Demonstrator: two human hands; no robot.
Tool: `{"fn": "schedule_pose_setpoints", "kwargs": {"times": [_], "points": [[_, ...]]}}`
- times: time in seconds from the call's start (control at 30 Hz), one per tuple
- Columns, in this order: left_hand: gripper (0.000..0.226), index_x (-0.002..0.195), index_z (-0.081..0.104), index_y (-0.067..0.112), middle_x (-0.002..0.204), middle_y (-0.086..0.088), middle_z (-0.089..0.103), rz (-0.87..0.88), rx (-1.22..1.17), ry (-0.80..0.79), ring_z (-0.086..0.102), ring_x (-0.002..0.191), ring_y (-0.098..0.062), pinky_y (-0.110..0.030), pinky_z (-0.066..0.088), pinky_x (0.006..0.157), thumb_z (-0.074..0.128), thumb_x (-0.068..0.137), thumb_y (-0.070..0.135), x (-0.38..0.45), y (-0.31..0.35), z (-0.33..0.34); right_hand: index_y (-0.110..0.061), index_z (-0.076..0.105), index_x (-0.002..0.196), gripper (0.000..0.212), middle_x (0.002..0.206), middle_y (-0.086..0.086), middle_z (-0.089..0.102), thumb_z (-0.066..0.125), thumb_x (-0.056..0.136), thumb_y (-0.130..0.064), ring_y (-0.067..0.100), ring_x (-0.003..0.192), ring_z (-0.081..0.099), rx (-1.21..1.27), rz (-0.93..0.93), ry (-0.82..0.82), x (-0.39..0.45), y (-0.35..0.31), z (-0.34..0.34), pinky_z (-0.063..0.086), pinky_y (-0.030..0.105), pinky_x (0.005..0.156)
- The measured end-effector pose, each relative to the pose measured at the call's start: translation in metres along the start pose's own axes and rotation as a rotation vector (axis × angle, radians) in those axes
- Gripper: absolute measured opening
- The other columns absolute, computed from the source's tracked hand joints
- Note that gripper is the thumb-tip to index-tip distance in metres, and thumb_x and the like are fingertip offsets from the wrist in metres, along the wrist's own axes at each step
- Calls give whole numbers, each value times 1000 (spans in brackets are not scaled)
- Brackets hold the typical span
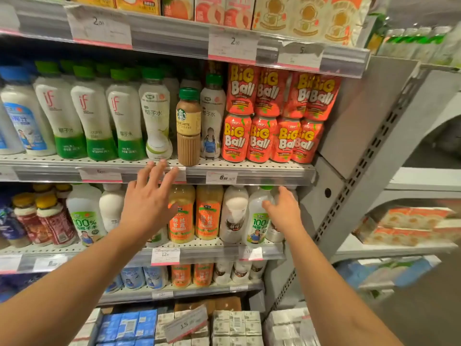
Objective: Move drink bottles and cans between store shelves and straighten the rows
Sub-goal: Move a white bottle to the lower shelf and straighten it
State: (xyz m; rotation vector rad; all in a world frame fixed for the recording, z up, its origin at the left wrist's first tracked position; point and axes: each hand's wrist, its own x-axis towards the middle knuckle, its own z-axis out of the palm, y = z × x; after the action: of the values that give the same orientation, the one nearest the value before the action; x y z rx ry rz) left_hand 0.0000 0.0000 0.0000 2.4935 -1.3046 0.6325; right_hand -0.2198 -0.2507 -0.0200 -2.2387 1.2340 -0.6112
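Note:
A brown Starbucks latte bottle [188,127] with a green cap stands at the front edge of the middle shelf [249,168], between white coconut-water bottles [156,116]. My left hand [149,198] is raised with fingers spread and straight, fingertips just below that shelf edge, holding nothing. My right hand [284,208] reaches to the lower shelf and touches a white green-capped 100% coconut-water bottle [258,218] at the row's right end; its fingers look only loosely bent. Orange mango-drink bottles [208,213] stand between my hands.
Red Big Ball cans [274,113] are stacked two high at the right of the middle shelf. Juice cartons fill the top shelf [174,36]. A grey upright post [361,158] bounds the shelves on the right. Boxed drinks [234,325] sit at the bottom.

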Motion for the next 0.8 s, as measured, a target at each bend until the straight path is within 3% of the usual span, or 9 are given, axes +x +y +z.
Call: {"fn": "schedule_pose_setpoints", "kwargs": {"times": [0.2,0.33,0.6,0.8], "points": [[93,150,38,23,160,-13,32,-72,37,-13,27,146,-39,-60,46,101,84,71,43,3,5,7,-6,53,112,54,116,14,64,69,92,-53,38,106,64,-123,27,53,20,0,25,45,41,75],[95,150,38,22,160,-13,32,-80,61,2,27,145,-40,-59,45,102,86,70,40,2,7,9,-11,49,94,52,107,15,68,74,86,-55,38,98,67,-150,37,119,26,2,29,51,41,74],[95,150,39,20,160,-13,30,-89,86,22,25,146,-40,-61,43,106,85,71,44,2,13,7,-11,61,98,53,103,9,68,72,83,-61,37,96,67,-80,9,212,23,12,30,44,38,68],[96,151,36,24,161,-11,28,-87,97,5,23,147,-38,-60,45,103,82,72,49,1,12,5,-21,51,82,39,82,-3,61,79,82,-48,26,78,60,103,-137,233,1,27,26,37,35,62]]}}
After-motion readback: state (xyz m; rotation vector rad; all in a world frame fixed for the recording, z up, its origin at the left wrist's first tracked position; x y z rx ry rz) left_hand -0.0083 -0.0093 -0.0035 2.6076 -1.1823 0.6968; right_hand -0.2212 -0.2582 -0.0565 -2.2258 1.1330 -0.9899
